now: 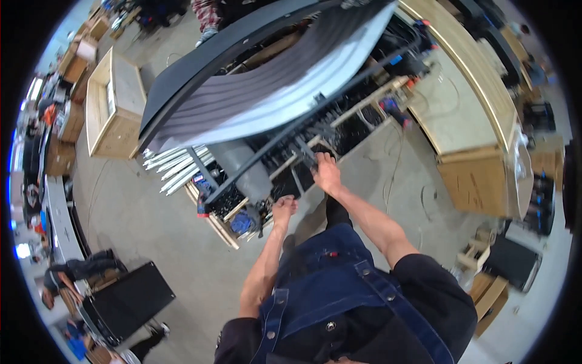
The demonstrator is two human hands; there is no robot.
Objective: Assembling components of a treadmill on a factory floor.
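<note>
- At frame centre, a low wooden rack (225,225) holds black bars and pale tubes (176,165).
- Right hand (326,173) fingers curl on a black bar (309,151).
- Left hand (284,209) is fisted; whether it holds anything cannot be told.

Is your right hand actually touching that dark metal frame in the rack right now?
Touching. The head view shows the right hand with its fingers closed over the dark metal frame, no gap visible. The left hand hangs apart, loosely fisted.

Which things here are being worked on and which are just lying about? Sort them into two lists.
In hand:
right hand, reaching into the rack of dark bars
left hand, closed, at the rack's near edge
curved panel above the rack

Lying about:
wooden crate
bench
black case
pale tubes
</note>
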